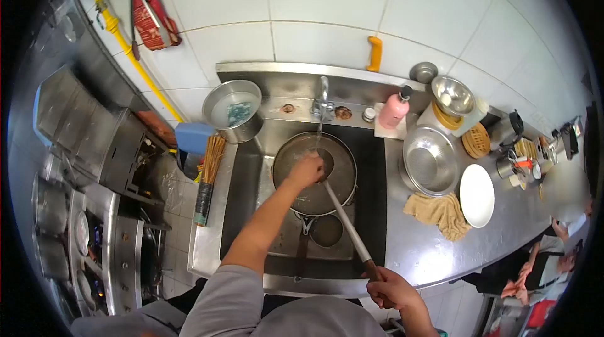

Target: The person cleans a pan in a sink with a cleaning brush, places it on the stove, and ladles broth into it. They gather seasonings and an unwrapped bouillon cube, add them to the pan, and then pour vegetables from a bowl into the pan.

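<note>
My right hand (393, 288) is wrapped round the wooden end of a long-handled wok ladle (345, 217). The metal handle slants up and left to the ladle's bowl, over a large round wok (286, 176) in the sink. My left hand (307, 169) is closed at the bowl's edge; whatever its fingers hold, if anything, is hidden. Just behind it, water runs from the tap (323, 95) into the wok. A smaller round pan or ladle (327, 230) lies on the sink floor nearer to me.
A metal pot (250, 129) of water with a scouring pad stands at the sink's back left, above a bamboo brush (207, 186). To the right are a pink pump bottle (394, 110), a steel colander (431, 161), a tan cloth (439, 214) and a white plate (477, 195). Lit burners stand at far left.
</note>
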### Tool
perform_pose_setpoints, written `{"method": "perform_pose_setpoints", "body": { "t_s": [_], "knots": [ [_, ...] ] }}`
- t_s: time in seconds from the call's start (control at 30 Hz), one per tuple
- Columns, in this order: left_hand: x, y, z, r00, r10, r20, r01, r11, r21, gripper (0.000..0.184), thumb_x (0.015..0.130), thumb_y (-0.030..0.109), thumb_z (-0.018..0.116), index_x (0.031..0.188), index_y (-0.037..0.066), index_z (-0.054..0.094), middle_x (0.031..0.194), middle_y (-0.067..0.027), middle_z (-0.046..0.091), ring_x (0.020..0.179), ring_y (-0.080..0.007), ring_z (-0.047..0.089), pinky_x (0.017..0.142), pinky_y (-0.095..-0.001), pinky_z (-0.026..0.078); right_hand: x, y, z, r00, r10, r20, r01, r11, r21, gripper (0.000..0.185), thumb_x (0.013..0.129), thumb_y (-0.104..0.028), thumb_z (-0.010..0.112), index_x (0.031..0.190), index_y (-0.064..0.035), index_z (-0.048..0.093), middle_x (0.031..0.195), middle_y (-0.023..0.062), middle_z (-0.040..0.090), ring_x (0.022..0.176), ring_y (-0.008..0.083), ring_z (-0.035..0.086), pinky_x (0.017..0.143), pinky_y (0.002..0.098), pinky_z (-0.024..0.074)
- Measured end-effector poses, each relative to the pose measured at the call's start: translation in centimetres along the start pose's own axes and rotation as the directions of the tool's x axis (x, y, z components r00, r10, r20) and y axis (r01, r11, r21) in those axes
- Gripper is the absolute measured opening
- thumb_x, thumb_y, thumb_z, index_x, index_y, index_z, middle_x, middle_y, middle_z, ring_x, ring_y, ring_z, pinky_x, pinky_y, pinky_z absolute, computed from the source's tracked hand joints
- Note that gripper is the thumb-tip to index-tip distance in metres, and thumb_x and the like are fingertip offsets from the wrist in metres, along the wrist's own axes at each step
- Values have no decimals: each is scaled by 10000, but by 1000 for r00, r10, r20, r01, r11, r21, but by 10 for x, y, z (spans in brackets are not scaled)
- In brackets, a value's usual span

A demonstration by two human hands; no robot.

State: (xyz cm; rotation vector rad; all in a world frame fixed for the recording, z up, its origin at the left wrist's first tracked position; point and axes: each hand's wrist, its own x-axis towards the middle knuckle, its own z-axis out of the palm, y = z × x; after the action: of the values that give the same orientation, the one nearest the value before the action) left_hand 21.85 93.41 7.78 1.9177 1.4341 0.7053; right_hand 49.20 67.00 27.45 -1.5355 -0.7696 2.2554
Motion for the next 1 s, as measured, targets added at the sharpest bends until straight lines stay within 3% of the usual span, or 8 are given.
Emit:
{"method": "perform_pose_setpoints", "body": {
  "t_s": [0.07, 0.2, 0.37, 0.5, 0.63, 0.73, 0.8, 1.0],
  "knots": [
    [3, 1, -17, 906, 407, -114, -316, 831, 458, 166, 789, 187, 605, 868, 42, 590, 900, -178, 571, 886, -363, 559, 781, -455, 449, 6, 9, -2, 1000, -24, 11, 24, 999, 48, 336, 815, -46, 566, 1123, 13, 446, 597, 30, 469, 430, 111, 451, 359, 250, 343],
    [19, -7, 21, 997, -74, 1, 73, 980, -182, 214, 844, 259, 574, 864, 57, 644, 888, -183, 595, 863, -351, 587, 765, -433, 468, 4, -6, 10, 998, -61, -6, 61, 994, -89, 321, 847, -96, 560, 1138, -19, 448, 567, 4, 460, 410, 94, 438, 340, 227, 298],
    [18, 22, -10, 855, 504, -124, -397, 789, 469, 220, 757, 111, 636, 958, 46, 575, 862, -162, 587, 852, -350, 575, 791, -428, 464, -10, -5, 7, 999, -30, 10, 31, 999, -22, 317, 862, -120, 555, 1132, 3, 443, 557, 18, 476, 404, 95, 441, 335, 241, 299],
    [34, -26, 23, 991, -87, 100, 116, 937, -330, 241, 776, 101, 622, 1008, 61, 571, 868, -160, 584, 863, -353, 574, 796, -421, 460, 0, -4, 12, 995, -77, 61, 80, 996, -45, 311, 867, -90, 537, 1139, 14, 427, 555, 22, 460, 416, 99, 451, 345, 238, 320],
    [12, 19, -18, 824, 549, -141, -442, 778, 447, 174, 776, 153, 625, 894, 25, 608, 814, -167, 627, 767, -343, 598, 726, -438, 478, -6, 21, 1, 986, -57, 157, 47, 997, 64, 339, 846, -113, 561, 1129, 16, 427, 667, 18, 469, 479, 103, 472, 393, 243, 384],
    [15, 10, -8, 817, 503, -282, -318, 801, 507, 190, 774, 201, 636, 850, 28, 618, 804, -164, 619, 763, -334, 598, 707, -443, 478, 9, 18, 13, 980, -74, 185, 38, 981, 192, 332, 842, -96, 557, 1125, 17, 426, 656, 21, 460, 472, 108, 462, 391, 241, 379],
    [26, -7, 6, 843, -242, 480, 350, 925, -148, 238, 757, 250, 660, 880, 51, 614, 828, -149, 583, 808, -325, 585, 726, -429, 472, 4, 8, 11, 986, -47, 162, 20, 986, 165, 339, 846, -87, 540, 1146, 15, 418, 670, 27, 450, 485, 110, 458, 382, 244, 368],
    [12, 17, -13, 919, 391, -48, -360, 882, 306, 189, 773, 197, 652, 883, 57, 589, 864, -154, 566, 847, -347, 563, 755, -445, 449, 0, 16, 7, 991, -87, 102, 62, 973, 223, 362, 831, -80, 534, 1165, 0, 419, 653, 15, 438, 460, 100, 445, 365, 227, 346]
  ]
}}
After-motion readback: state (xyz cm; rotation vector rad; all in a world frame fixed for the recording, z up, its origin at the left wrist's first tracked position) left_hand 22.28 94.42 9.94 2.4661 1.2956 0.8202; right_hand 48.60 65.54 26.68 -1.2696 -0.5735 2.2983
